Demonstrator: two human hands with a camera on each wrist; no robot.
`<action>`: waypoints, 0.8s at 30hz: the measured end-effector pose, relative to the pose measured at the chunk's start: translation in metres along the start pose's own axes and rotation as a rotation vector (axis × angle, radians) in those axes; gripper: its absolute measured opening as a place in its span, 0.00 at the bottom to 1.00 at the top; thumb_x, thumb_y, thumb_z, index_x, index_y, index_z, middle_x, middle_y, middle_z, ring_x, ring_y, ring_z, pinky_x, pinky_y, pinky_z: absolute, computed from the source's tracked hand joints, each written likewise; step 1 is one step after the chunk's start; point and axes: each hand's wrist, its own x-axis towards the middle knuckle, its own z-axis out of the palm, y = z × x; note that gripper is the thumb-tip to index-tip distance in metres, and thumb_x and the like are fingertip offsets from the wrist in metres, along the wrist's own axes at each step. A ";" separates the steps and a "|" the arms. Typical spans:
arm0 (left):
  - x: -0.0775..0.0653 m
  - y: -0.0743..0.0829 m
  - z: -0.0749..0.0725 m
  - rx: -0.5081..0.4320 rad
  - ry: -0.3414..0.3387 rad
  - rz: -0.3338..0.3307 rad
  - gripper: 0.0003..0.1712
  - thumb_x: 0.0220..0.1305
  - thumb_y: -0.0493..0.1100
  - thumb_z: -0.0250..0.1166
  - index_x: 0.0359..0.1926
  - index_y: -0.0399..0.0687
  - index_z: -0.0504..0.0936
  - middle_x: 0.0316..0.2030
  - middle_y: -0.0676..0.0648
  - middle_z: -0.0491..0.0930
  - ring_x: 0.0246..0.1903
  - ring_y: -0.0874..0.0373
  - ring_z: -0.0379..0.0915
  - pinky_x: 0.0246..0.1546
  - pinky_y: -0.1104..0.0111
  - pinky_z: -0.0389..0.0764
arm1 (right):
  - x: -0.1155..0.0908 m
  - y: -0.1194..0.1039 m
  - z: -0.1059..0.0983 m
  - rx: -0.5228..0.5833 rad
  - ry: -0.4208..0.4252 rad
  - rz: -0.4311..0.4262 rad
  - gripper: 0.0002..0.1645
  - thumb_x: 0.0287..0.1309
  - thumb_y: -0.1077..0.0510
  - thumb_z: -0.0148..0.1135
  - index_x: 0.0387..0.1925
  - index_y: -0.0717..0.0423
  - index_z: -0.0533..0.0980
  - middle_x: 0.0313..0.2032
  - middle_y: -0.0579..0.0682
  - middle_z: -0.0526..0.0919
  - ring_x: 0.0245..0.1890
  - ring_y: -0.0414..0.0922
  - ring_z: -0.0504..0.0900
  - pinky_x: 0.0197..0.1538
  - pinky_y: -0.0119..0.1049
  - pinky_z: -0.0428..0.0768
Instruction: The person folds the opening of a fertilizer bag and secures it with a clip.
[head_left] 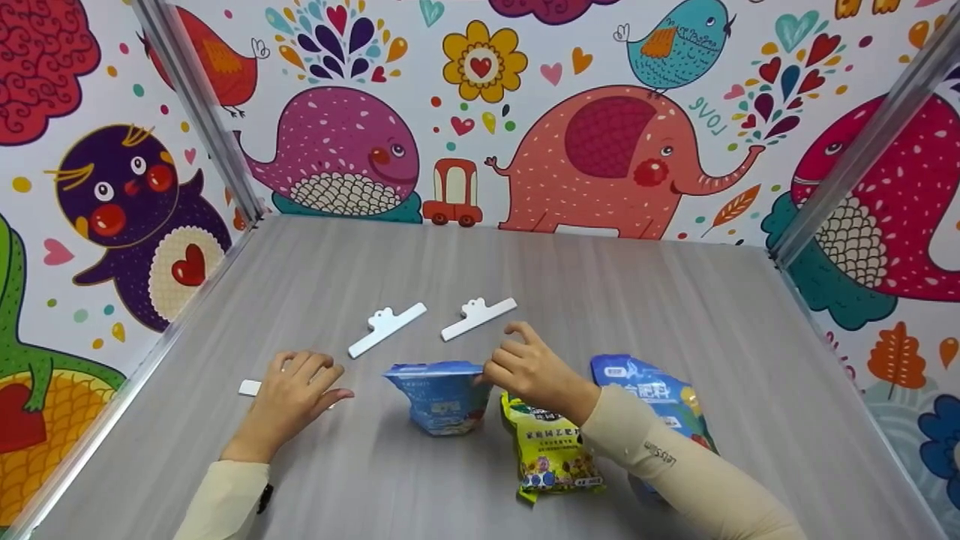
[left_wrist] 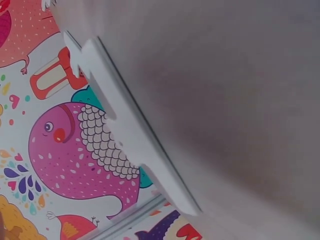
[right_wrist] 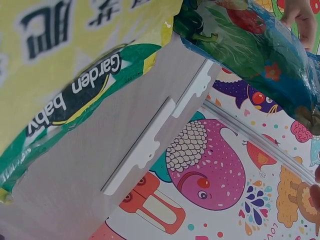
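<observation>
In the head view my right hand (head_left: 536,375) pinches the upper right corner of a small blue fertilizer bag (head_left: 448,401), which stands upright. The right wrist view shows the bag's printed side (right_wrist: 250,55) close up. My left hand (head_left: 296,397) is over a white sealing clip (head_left: 250,387), fingers loosely bent and thumb apart. Most of that clip is hidden behind the hand; whether they touch, I cannot tell. Two more white clips, a left one (head_left: 386,330) and a right one (head_left: 478,319), lie behind the bag.
Beneath my right forearm lies a yellow-green fertilizer bag (head_left: 555,457). A larger blue bag (head_left: 660,397) lies to its right, partly covered by the sleeve. Cartoon-printed walls (head_left: 480,112) with metal corner posts (head_left: 199,112) border the grey table (head_left: 525,262).
</observation>
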 end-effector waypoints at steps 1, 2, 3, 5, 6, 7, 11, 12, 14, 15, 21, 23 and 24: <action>-0.002 -0.001 0.000 -0.002 -0.007 -0.005 0.26 0.74 0.60 0.50 0.38 0.43 0.80 0.34 0.44 0.78 0.34 0.48 0.77 0.35 0.51 0.74 | 0.000 0.000 0.000 0.004 -0.004 0.003 0.09 0.65 0.54 0.64 0.32 0.54 0.76 0.24 0.45 0.79 0.27 0.40 0.79 0.53 0.47 0.78; -0.004 -0.003 0.000 -0.002 -0.009 -0.008 0.27 0.74 0.61 0.50 0.38 0.43 0.80 0.35 0.44 0.78 0.35 0.48 0.77 0.35 0.51 0.74 | 0.000 0.000 0.000 0.002 -0.003 0.004 0.09 0.65 0.54 0.64 0.32 0.54 0.76 0.24 0.45 0.79 0.26 0.40 0.79 0.53 0.47 0.78; -0.005 -0.004 0.000 -0.001 -0.016 -0.013 0.27 0.74 0.61 0.50 0.39 0.43 0.80 0.35 0.44 0.78 0.35 0.48 0.77 0.35 0.51 0.74 | 0.000 0.000 0.000 0.002 -0.004 0.004 0.09 0.65 0.54 0.64 0.32 0.54 0.76 0.24 0.45 0.79 0.26 0.40 0.79 0.53 0.47 0.78; -0.009 -0.007 0.001 -0.005 -0.022 -0.020 0.27 0.73 0.62 0.50 0.39 0.43 0.80 0.36 0.44 0.78 0.36 0.47 0.76 0.35 0.51 0.73 | 0.000 0.000 0.000 0.002 -0.001 0.005 0.10 0.65 0.54 0.64 0.32 0.54 0.76 0.24 0.45 0.79 0.26 0.40 0.78 0.53 0.47 0.78; -0.011 -0.009 0.001 -0.007 -0.027 -0.027 0.27 0.73 0.62 0.50 0.39 0.43 0.80 0.36 0.44 0.78 0.36 0.47 0.76 0.36 0.51 0.73 | 0.000 0.000 0.000 0.002 0.000 0.005 0.10 0.66 0.54 0.63 0.31 0.54 0.76 0.24 0.45 0.79 0.26 0.41 0.78 0.53 0.47 0.78; -0.012 -0.010 0.001 -0.008 -0.033 -0.034 0.28 0.73 0.63 0.50 0.39 0.43 0.80 0.36 0.44 0.78 0.37 0.47 0.76 0.36 0.50 0.73 | 0.000 0.000 0.000 0.004 0.002 0.006 0.10 0.66 0.54 0.63 0.31 0.55 0.76 0.24 0.45 0.79 0.26 0.41 0.78 0.53 0.47 0.78; -0.019 -0.015 0.001 -0.007 -0.047 -0.058 0.29 0.72 0.63 0.48 0.40 0.43 0.79 0.37 0.43 0.77 0.38 0.45 0.75 0.36 0.49 0.71 | 0.000 0.000 0.000 0.005 0.000 0.009 0.10 0.66 0.54 0.63 0.31 0.54 0.76 0.24 0.45 0.79 0.26 0.40 0.78 0.53 0.47 0.78; -0.020 -0.015 0.001 -0.008 -0.057 -0.069 0.29 0.72 0.64 0.48 0.40 0.43 0.79 0.37 0.43 0.77 0.38 0.45 0.75 0.37 0.48 0.70 | 0.000 0.000 0.000 0.003 0.001 0.008 0.10 0.66 0.54 0.63 0.31 0.54 0.76 0.24 0.45 0.79 0.26 0.40 0.78 0.53 0.47 0.78; -0.023 -0.016 0.000 -0.007 -0.080 -0.093 0.29 0.71 0.64 0.48 0.40 0.43 0.79 0.38 0.42 0.77 0.39 0.43 0.74 0.39 0.46 0.68 | 0.001 0.000 -0.001 0.001 0.000 0.008 0.10 0.66 0.54 0.63 0.32 0.54 0.76 0.24 0.45 0.79 0.26 0.40 0.78 0.53 0.47 0.78; -0.024 -0.017 -0.001 -0.008 -0.099 -0.107 0.30 0.71 0.65 0.48 0.41 0.43 0.78 0.39 0.41 0.76 0.40 0.42 0.73 0.40 0.45 0.67 | 0.001 0.000 -0.001 0.000 -0.001 0.008 0.09 0.66 0.54 0.62 0.32 0.54 0.76 0.24 0.45 0.79 0.26 0.40 0.78 0.53 0.47 0.78; -0.031 -0.019 -0.004 -0.018 -0.223 -0.194 0.25 0.57 0.58 0.66 0.45 0.44 0.77 0.44 0.40 0.74 0.46 0.39 0.69 0.44 0.42 0.61 | 0.000 0.000 -0.001 0.001 -0.005 0.003 0.09 0.66 0.54 0.63 0.32 0.54 0.75 0.25 0.45 0.79 0.27 0.41 0.79 0.53 0.47 0.78; -0.032 -0.019 -0.004 -0.024 -0.250 -0.217 0.27 0.48 0.53 0.73 0.46 0.44 0.77 0.45 0.40 0.74 0.47 0.39 0.68 0.45 0.41 0.60 | 0.000 0.000 0.000 0.000 -0.005 0.001 0.09 0.65 0.54 0.64 0.32 0.55 0.76 0.25 0.45 0.79 0.27 0.41 0.79 0.53 0.47 0.78; -0.033 -0.020 -0.005 -0.029 -0.261 -0.230 0.29 0.46 0.52 0.75 0.47 0.44 0.77 0.46 0.40 0.74 0.48 0.39 0.67 0.45 0.41 0.59 | 0.000 0.000 0.000 0.002 -0.005 0.000 0.09 0.65 0.54 0.65 0.33 0.55 0.76 0.25 0.45 0.79 0.27 0.41 0.79 0.53 0.47 0.78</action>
